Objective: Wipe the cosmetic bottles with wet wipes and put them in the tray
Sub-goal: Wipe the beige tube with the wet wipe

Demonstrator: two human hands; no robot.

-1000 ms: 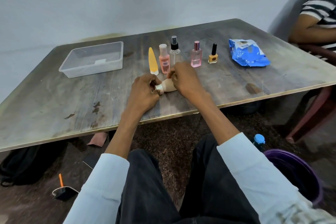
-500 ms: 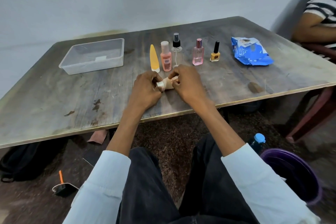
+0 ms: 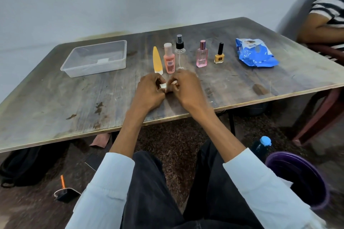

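At the centre of the frame the left hand [image 3: 149, 92] and the right hand [image 3: 188, 90] meet over the near part of the wooden table [image 3: 55, 98], fingers curled inward around a small beige tube [image 3: 163, 86]. Only its pale cap end shows between the two hands; the left hand's fingers pinch that end, and the right hand wraps the rest, with a bit of white showing at its fingertips that is too blurred to identify. No wet wipe can be made out for certain.

Just above the hands stands a row of cosmetics: a yellow tube [image 3: 157, 60] on its white cap, a peach bottle [image 3: 169, 59], a clear spray bottle [image 3: 180, 52] with a black pump, a pink perfume bottle [image 3: 202, 55] and a yellow nail polish bottle [image 3: 219, 55] with a black cap. To the upper right of the row lies a blue pack of wet wipes [image 3: 255, 54]. In the upper left of the tabletop sits the clear plastic tray [image 3: 119, 61], well apart from the hands.

The table is worn and stained, set against a pale wall. At the right edge a person in a striped shirt [image 3: 329, 3] sits on a dark red chair [image 3: 320, 109]. On the floor at lower right are a purple bucket [image 3: 279, 158] and a blue-capped bottle [image 3: 262, 145]; at lower left lies a black bag [image 3: 28, 167].
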